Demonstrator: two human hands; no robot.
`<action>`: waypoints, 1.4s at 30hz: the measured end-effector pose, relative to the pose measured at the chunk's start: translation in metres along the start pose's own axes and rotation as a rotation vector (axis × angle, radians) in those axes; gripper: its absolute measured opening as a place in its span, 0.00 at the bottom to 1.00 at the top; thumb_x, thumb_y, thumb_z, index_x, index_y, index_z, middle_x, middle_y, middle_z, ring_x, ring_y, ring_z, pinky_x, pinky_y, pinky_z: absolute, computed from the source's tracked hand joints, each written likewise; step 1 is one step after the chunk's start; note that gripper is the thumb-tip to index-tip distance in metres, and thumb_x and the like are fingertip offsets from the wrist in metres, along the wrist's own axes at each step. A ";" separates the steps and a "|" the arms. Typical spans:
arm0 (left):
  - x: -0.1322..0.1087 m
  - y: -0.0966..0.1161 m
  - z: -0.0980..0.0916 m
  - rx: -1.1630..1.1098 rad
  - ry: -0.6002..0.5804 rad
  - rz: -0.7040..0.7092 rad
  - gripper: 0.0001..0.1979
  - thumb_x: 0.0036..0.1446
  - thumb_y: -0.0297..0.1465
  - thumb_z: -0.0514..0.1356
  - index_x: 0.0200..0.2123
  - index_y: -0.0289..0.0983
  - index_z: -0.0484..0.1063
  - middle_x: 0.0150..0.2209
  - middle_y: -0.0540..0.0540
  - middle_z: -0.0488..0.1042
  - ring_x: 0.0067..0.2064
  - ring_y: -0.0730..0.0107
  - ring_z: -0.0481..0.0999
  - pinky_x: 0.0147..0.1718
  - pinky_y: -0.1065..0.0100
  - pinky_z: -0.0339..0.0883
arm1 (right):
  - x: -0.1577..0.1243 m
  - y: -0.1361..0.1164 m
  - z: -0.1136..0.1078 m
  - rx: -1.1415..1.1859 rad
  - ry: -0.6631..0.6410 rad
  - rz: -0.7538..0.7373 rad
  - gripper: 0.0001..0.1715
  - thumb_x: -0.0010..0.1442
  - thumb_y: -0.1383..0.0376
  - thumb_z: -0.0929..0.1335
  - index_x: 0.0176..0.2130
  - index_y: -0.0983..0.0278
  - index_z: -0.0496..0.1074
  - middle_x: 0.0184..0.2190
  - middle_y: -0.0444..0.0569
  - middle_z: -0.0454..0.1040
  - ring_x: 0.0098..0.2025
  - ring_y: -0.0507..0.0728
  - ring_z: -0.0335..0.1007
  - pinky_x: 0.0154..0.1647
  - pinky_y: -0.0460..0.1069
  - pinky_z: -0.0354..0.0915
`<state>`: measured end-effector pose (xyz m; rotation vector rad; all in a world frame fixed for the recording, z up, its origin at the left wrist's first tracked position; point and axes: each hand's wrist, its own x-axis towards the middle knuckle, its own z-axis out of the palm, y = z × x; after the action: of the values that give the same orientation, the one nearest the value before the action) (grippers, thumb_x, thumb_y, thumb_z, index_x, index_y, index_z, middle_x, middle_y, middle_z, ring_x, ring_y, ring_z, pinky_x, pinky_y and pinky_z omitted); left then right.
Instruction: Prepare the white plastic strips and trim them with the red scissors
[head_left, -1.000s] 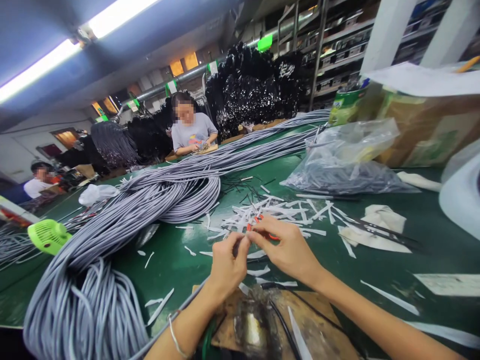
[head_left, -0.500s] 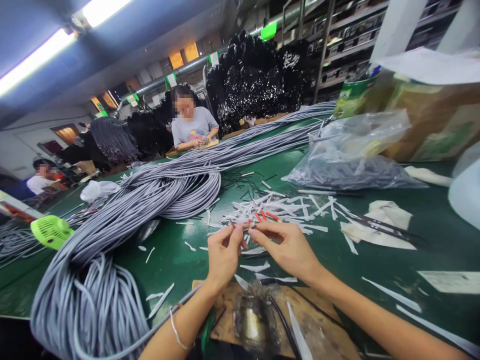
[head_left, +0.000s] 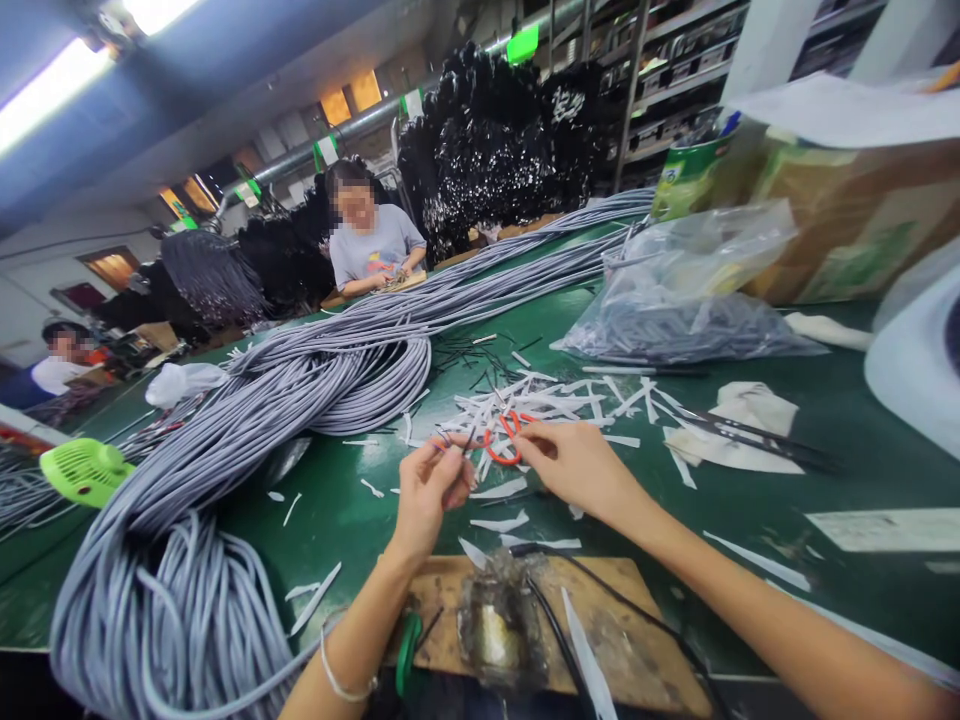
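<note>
My left hand is closed in a pinch around the end of a grey cable, and thin dark wires stick out at its fingertips. The cable runs back under my left wrist to a large grey cable bundle. To the right, my right hand has its thumb and fingers pressed together. Its fingertips overlap the red-handled scissors, which lie among white strips. Whether these fingers grip a handle or a small piece cannot be made out. The two hands are apart.
Before me is a wooden board bearing a metal block and black cord. Dark tweezers rest on a white cloth. Farther back are a plastic bag, a cardboard box, and a green fan. A co-worker sits across the table.
My hands, together at the fingertips before, have drawn apart. The dark wires and more of the red handles now show between them. The whole view has shifted slightly.
</note>
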<state>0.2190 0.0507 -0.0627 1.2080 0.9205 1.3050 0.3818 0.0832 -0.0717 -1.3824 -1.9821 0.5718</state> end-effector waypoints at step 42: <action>-0.009 -0.002 -0.007 0.640 0.096 0.561 0.10 0.49 0.20 0.50 0.19 0.36 0.62 0.15 0.54 0.63 0.17 0.80 0.60 0.18 0.77 0.55 | -0.017 -0.009 0.009 0.021 0.109 -0.440 0.04 0.52 0.68 0.62 0.27 0.64 0.66 0.23 0.46 0.68 0.22 0.51 0.62 0.23 0.44 0.59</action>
<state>0.2116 0.0427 -0.0678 2.0200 1.1654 1.5656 0.3734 0.0639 -0.0768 -0.8992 -2.0940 0.3053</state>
